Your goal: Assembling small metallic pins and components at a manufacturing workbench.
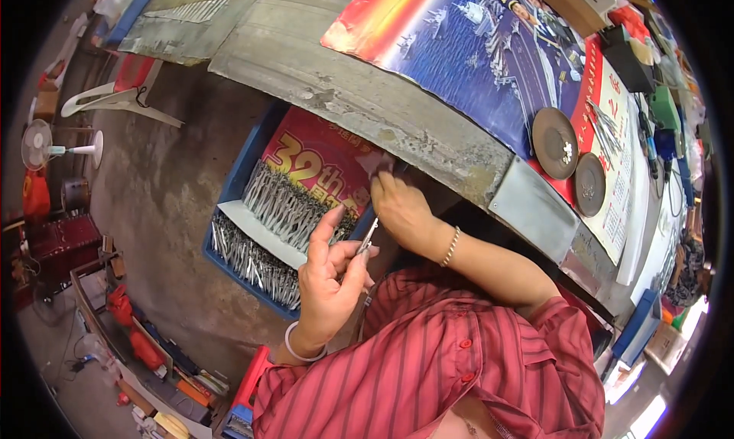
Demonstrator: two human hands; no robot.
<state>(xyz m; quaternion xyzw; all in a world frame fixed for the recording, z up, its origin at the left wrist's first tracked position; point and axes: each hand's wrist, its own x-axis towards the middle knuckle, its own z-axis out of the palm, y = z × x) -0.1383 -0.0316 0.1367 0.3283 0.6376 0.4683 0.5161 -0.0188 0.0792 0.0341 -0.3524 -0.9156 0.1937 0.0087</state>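
Metal piece (368,235) in left hand (329,282), tip up-right.

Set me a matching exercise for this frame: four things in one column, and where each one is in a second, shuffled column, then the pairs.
Things:
1. blue crate
2. small metal part
3. two dark round dishes
4. white fan

Places:
A. on the bench top, upper right
B. on the floor, far left
C. pinched in the left hand
D. beside the bench, holding rows of metal pieces, with the right hand at its edge

Pairs: 1-D, 2-C, 3-A, 4-B
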